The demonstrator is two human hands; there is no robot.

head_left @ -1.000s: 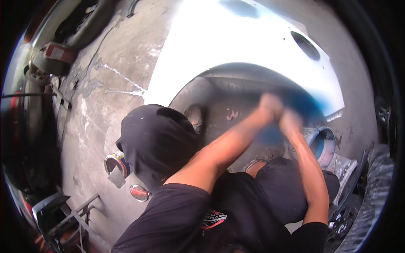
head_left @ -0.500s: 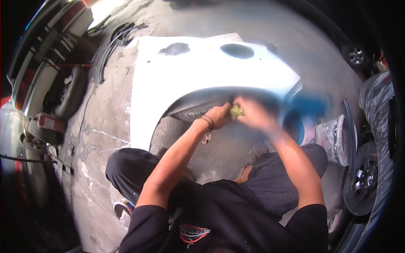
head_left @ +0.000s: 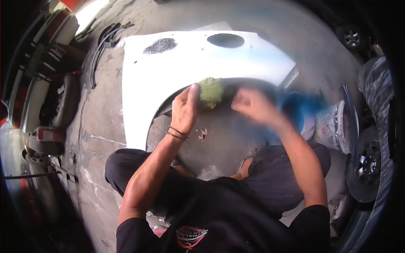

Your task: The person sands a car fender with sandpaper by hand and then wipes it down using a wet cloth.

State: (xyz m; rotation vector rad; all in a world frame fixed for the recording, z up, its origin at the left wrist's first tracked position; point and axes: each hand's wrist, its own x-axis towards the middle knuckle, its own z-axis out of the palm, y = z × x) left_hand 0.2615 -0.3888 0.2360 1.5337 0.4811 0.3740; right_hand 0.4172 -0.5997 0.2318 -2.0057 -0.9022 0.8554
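Observation:
A yellow-green cloth (head_left: 211,92) hangs partly spread from my left hand (head_left: 184,107), whose thumb and fingers grip its left side. It lies against the wheel-arch edge of a white car fender (head_left: 185,61), which stands in front of me. My right hand (head_left: 255,105) is to the right of the cloth, apart from it. Its fingers look curled, but motion smears them and I cannot see whether anything is in them. A dull grey patch (head_left: 160,46) and a dark oval (head_left: 225,40) show on the fender.
A blurred blue container (head_left: 297,111) and a paint-stained bucket (head_left: 331,126) stand at the right. Farther right is a wheel (head_left: 366,166) beside plastic sheeting (head_left: 377,80). Dark curved strips (head_left: 99,55) lie on the concrete floor at the left, near car parts and a tire (head_left: 63,101).
The bunched cloth has opened out. My left hand has moved left with it, and my right hand has come away from it. The view has shifted slightly.

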